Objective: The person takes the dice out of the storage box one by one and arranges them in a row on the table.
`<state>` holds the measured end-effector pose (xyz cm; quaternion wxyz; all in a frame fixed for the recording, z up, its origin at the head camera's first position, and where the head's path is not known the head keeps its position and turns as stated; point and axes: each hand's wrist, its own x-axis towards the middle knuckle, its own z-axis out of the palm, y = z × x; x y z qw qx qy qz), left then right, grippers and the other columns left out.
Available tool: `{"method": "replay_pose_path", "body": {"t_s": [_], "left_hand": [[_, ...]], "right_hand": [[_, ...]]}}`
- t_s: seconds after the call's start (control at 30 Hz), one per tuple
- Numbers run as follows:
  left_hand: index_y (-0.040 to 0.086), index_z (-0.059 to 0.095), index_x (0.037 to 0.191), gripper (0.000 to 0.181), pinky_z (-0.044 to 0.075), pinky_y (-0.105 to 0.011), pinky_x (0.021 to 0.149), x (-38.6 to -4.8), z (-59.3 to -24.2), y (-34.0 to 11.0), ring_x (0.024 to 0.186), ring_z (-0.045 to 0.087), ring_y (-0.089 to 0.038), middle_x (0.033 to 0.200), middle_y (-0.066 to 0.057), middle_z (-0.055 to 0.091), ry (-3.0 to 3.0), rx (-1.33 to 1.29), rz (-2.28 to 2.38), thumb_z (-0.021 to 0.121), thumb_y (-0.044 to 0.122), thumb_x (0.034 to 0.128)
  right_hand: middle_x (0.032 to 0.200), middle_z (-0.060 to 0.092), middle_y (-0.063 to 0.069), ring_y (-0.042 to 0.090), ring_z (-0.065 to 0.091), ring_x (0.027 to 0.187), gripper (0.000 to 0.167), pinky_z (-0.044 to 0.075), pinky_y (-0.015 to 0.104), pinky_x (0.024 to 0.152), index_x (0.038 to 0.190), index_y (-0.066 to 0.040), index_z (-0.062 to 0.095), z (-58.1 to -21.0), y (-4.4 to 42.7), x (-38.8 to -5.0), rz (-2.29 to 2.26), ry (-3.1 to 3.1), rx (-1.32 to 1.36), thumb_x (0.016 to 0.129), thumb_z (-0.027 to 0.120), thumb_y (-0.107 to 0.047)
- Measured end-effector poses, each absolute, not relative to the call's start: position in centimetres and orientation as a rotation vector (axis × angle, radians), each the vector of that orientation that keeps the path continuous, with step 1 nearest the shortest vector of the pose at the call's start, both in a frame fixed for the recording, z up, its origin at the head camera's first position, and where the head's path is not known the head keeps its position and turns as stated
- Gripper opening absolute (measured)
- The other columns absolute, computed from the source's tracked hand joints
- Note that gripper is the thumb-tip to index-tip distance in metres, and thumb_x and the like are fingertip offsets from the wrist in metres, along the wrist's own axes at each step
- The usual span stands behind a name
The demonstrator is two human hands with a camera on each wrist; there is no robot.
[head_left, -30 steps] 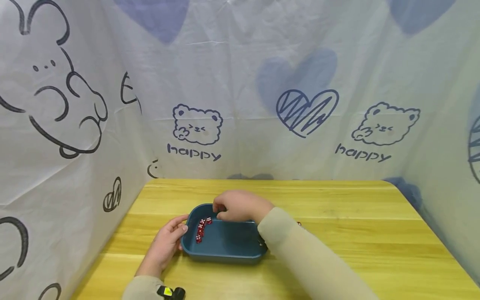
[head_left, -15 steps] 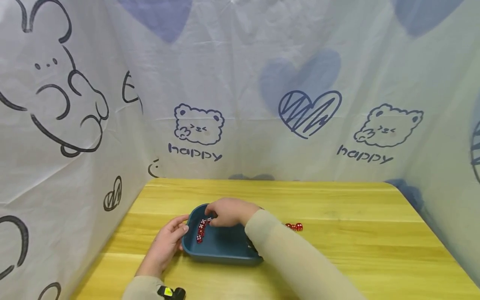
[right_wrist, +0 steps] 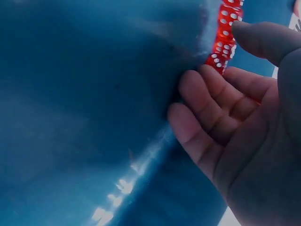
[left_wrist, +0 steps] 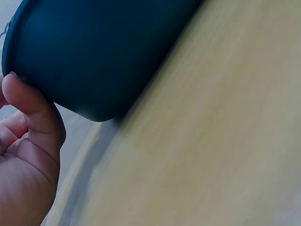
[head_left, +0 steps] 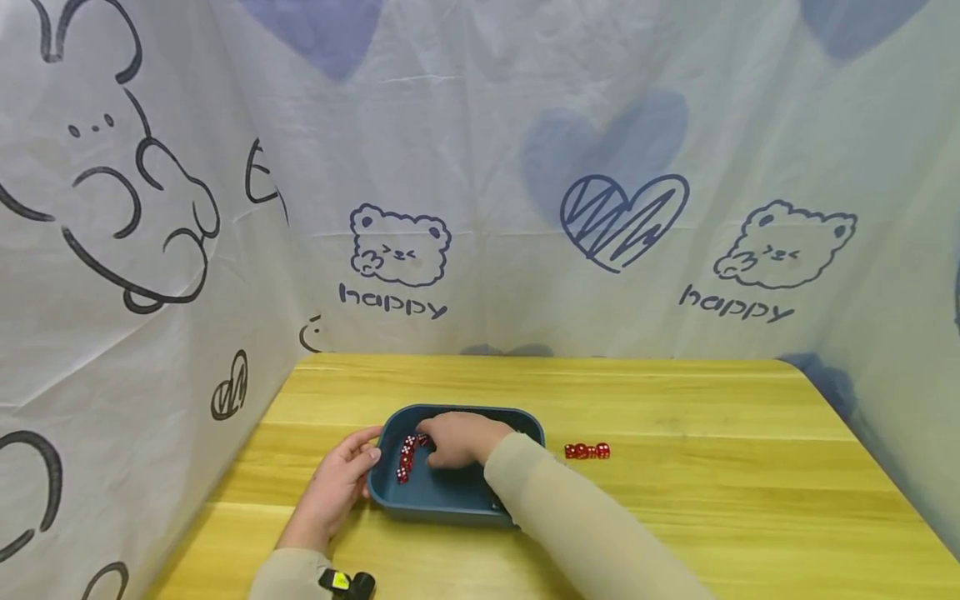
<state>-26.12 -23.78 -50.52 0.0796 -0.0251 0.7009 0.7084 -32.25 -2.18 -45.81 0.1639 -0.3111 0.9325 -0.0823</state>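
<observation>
My left hand (head_left: pixel 337 482) grips the left end of a dark blue plastic storage box (head_left: pixel 442 510), its thumb at the rim, as the left wrist view also shows. Inside the box, near its left end, several red dice (head_left: pixel 406 458) with white pips lie in a curved line. Reaching in from the right, my right hand (head_left: pixel 463 439) is at the far end of that line. In the right wrist view, its thumb lies beside the dice (right_wrist: pixel 225 35) and stands apart from the bent fingers. Nothing is visibly pinched between them.
Several more red dice (head_left: pixel 587 451) lie in a short row on the wooden table (head_left: pixel 712 483), right of the box. A printed cloth (head_left: pixel 495 275) hangs behind the table and along its sides. A black device (head_left: pixel 348 583) is strapped to the left wrist.
My right hand has moved left and down inside the box to the far end of the dice line. The dice row on the table has come out from behind the right arm. The left hand stays put.
</observation>
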Motion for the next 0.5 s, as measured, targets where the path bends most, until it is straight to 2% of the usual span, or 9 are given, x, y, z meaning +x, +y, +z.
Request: {"method": "replay_pose_path", "body": {"t_s": [0.1,0.2,0.3,0.5], "left_hand": [[0.006,0.05,0.146,0.041,0.046,-0.022,0.055,-26.11,-50.63,-23.77,0.072,0.054,-0.016,0.11,-0.015,0.055,2.1,-0.075,2.12,0.052,0.008,0.1049],[0.004,0.05,0.145,0.041,0.046,-0.022,0.053,-26.12,-50.73,-23.82,0.071,0.053,-0.016,0.109,-0.015,0.055,2.097,-0.076,2.129,0.052,0.007,0.1047],[0.004,0.049,0.145,0.041,0.046,-0.022,0.053,-26.15,-50.73,-23.84,0.071,0.053,-0.016,0.108,-0.014,0.055,2.101,-0.073,2.133,0.052,0.007,0.1044],[0.004,0.05,0.145,0.041,0.045,-0.022,0.053,-26.27,-50.68,-23.76,0.07,0.053,-0.016,0.108,-0.014,0.055,2.103,-0.071,2.136,0.053,0.006,0.104]], "right_hand": [[0.121,0.065,-0.006,0.009,0.06,0.107,0.047,0.048,0.032,0.1,0.139,-0.019,0.06,-46.33,-2.13,-32.19,-0.239,2.667,-0.895,0.095,0.069,-0.031],[0.101,0.064,-0.009,0.009,0.059,0.088,0.026,0.051,0.03,0.085,0.12,-0.022,0.066,-46.62,-1.93,-32.08,-0.237,2.663,-0.917,0.095,0.068,-0.03],[0.086,0.06,-0.01,0.01,0.055,0.077,0.007,0.047,0.028,0.072,0.101,-0.024,0.065,-46.59,-1.67,-31.93,-0.223,2.654,-0.942,0.096,0.067,-0.029],[0.079,0.056,-0.008,0.011,0.052,0.071,0.007,0.042,0.027,0.063,0.091,-0.024,0.062,-46.2,-1.22,-31.68,-0.231,2.635,-0.958,0.095,0.067,-0.025]]}}
